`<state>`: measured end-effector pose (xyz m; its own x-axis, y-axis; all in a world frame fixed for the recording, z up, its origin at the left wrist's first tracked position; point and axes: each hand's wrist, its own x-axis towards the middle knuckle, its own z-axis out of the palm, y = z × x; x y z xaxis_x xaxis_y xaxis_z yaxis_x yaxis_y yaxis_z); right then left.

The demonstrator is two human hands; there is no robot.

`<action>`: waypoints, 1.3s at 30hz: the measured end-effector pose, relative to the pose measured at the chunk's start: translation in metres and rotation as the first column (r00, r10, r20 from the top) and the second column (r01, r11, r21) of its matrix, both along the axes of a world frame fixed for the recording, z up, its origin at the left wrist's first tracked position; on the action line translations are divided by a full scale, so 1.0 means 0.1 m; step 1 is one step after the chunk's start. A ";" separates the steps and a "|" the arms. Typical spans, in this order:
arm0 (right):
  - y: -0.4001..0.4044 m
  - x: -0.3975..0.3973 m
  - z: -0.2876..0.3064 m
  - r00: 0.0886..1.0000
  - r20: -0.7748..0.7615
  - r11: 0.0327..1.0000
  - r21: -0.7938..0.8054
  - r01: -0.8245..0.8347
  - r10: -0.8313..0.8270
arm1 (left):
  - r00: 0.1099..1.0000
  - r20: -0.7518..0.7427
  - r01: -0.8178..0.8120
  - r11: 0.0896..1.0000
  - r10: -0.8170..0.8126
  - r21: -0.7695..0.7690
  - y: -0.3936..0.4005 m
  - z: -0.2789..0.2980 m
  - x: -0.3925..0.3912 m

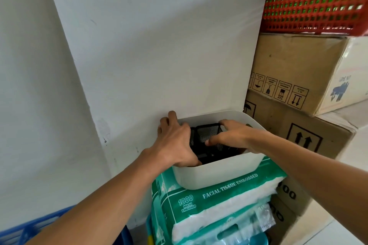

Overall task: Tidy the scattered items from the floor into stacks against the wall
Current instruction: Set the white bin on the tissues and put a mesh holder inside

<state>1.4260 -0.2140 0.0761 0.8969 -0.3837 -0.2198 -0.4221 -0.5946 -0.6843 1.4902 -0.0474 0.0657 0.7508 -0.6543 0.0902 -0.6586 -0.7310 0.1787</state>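
Against the white wall [149, 45], a white tub [219, 175] sits on a green pack of facial tissue [219, 201], with a black mesh basket [207, 135] inside it. Both hands reach into the tub: the left hand [175, 141] curls its fingers over the tub's left rim, and the right hand [231, 135] grips the mesh basket's top edge. Beside the tub stand stacked cardboard boxes [294, 77] topped by a red crate [318, 2].

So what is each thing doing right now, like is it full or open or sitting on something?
White bin: open-topped, sits on the tissue pack.
Black mesh organizer: inside the bin, held by both hands.
Left hand: grips the organizer.
Right hand: grips the organizer.
Tissue pack: sealed, stacked.
Cardboard boxes: closed, stacked.
Red basket: on top of the boxes.
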 end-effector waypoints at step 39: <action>0.01 0.01 -0.18 0.993 0.110 0.974 -0.227 -0.026 0.052 | 0.990 0.006 -0.140 0.983 0.141 0.122 -0.22 -0.05 -0.04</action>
